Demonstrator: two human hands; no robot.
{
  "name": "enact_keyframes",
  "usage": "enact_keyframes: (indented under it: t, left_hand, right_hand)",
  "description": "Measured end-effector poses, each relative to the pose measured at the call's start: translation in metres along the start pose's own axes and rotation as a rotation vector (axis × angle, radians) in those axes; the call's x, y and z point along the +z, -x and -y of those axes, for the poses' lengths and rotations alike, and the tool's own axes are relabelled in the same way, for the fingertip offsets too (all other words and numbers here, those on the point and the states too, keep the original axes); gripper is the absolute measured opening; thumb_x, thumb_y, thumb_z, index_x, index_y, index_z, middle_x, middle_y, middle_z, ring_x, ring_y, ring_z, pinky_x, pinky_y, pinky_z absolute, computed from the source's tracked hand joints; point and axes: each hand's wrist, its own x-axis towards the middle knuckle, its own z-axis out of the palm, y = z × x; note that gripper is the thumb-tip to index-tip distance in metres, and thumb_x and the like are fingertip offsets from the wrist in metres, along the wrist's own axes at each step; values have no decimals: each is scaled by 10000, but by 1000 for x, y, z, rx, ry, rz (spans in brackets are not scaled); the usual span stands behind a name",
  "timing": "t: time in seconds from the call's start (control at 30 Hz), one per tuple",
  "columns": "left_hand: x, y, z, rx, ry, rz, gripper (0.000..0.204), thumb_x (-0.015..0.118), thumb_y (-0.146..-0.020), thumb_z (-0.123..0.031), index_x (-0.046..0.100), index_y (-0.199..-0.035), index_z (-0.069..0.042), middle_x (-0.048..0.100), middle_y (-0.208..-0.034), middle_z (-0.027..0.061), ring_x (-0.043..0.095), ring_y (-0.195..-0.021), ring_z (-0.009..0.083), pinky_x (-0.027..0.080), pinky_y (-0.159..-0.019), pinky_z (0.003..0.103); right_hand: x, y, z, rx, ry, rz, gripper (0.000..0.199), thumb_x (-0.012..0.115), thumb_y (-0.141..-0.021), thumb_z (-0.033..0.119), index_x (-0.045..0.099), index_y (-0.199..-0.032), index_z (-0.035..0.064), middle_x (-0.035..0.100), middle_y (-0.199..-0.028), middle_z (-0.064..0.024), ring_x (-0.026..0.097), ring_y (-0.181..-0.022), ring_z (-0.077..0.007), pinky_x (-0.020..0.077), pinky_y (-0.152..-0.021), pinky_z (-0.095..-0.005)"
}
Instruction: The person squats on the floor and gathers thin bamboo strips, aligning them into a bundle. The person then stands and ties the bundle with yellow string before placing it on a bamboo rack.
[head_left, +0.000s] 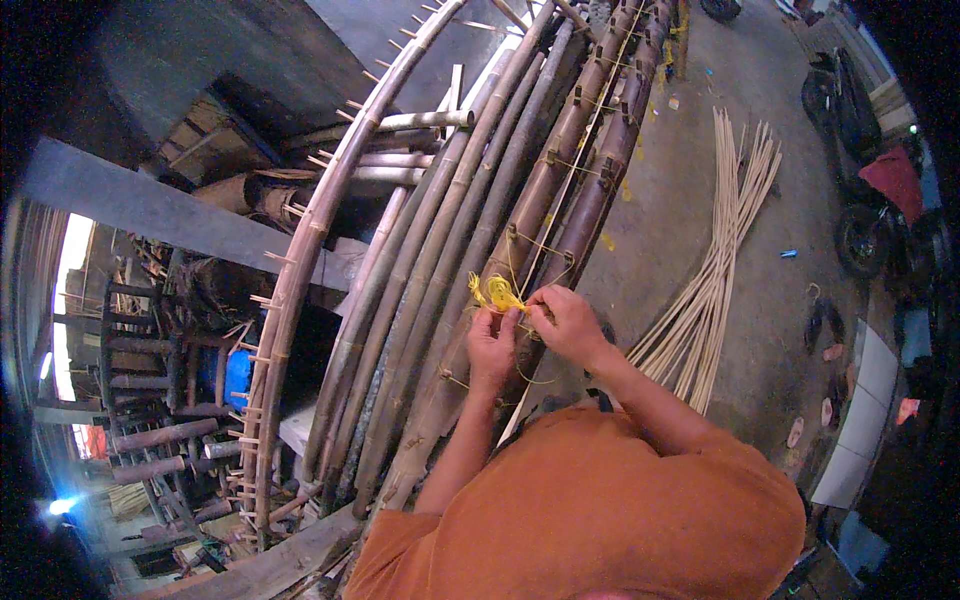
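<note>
A loose bundle of yellow string [502, 293] loops up between my two hands. My left hand [492, 345] grips it from below, thumb and fingers closed. Close beside it, my right hand [565, 322] pinches a strand of the same string at the bundle's right side. Both hands are over a pair of thick brown bamboo poles [560, 185], which carry short dark pegs and thin yellow string ties along their length. The fingertips partly hide where the strand runs, and I cannot tell whether it is knotted.
Several plain bamboo poles [440, 215] lie to the left, beyond them a curved split-bamboo rail [325, 200] with short pegs. Thin sticks [715, 260] are spread on the concrete floor at right. A motorbike wheel [862, 241] stands farther right; a dark wooden rack [145, 345] is far left.
</note>
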Motion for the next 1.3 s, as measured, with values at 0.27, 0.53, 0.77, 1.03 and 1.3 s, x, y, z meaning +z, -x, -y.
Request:
enact_keyframes:
  t: [0.27, 0.53, 0.77, 1.03, 1.3]
  left_hand:
    - [7, -14, -4, -16, 264, -89, 141, 547, -972, -171, 560, -969, -31, 570, -772, -11, 512, -674, 48, 432, -616, 211]
    - [3, -22, -10, -13, 343, -70, 127, 557, -965, -171, 555, -887, -70, 559, -722, -22, 495, -632, 40, 406, -561, 205]
    - [4, -18, -15, 88, 144, -59, 117, 581, -950, -156, 560, -957, -42, 616, -834, 20, 578, -754, 84, 473, -701, 236]
    - [3, -11, -15, -269, 932, -37, 40, 529, -952, -121, 536, -954, -81, 620, -853, 51, 628, -782, 169, 547, -794, 354]
    - [-13, -13, -3, -291, 861, -83, 55, 541, -949, -106, 499, -977, -82, 649, -934, 98, 651, -861, 198, 552, -811, 383]
  right_hand:
    - [13, 1, -5, 204, -430, 66, 139, 555, -898, 158, 582, -912, 23, 581, -839, -112, 580, -806, -246, 464, -745, -335]
    - [-3, -5, -5, 33, -326, 206, 119, 551, -925, 135, 569, -960, 23, 593, -861, -66, 567, -805, -157, 464, -726, -297]
    - [-17, -9, 4, 64, -49, 292, 143, 563, -896, 120, 579, -994, 17, 634, -912, -129, 619, -854, -270, 486, -769, -355]
    - [-2, 3, -36, 430, -1023, -238, 129, 476, -988, 187, 549, -1018, 85, 612, -903, -44, 595, -817, -157, 478, -798, -302]
    - [-56, -9, -4, 430, -1603, -271, 152, 462, -996, 226, 463, -1086, 103, 583, -876, -37, 578, -703, -145, 539, -678, -327]
